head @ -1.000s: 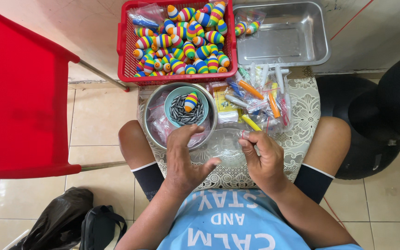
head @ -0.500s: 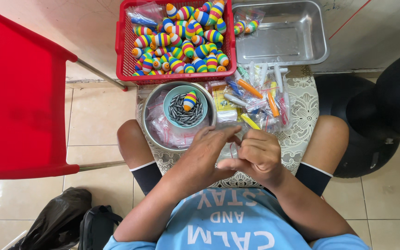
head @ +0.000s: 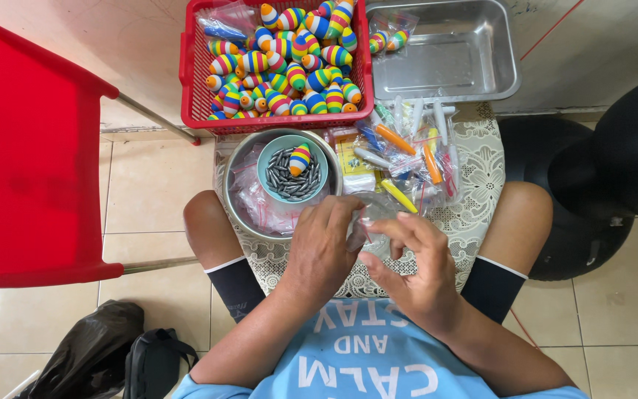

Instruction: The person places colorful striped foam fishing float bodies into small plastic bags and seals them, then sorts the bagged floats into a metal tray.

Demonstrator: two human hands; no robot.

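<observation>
A: Two hands are meeting over the lap. The left hand and the right hand are both pinching a small clear plastic bag, fingers closed on it from either side.

B: Where is the bag sitting against that grip?

A: It is poking up between the fingertips, its upper part showing just above the thumbs; the lower part is disappearing behind the fingers.

B: Is anything lying inside it?

A: I cannot tell; the plastic is see-through and glaring, and the hands are covering most of it.

B: What is lying beyond the grip?

A: Just past the left hand, a metal bowl is holding a teal cup of dark metal weights with one striped float on top. Past the right hand, packets of coloured pieces are piling up on a lace cloth. Further off, a red basket is brimming with striped floats beside a steel tray, its far edge cut off.
</observation>
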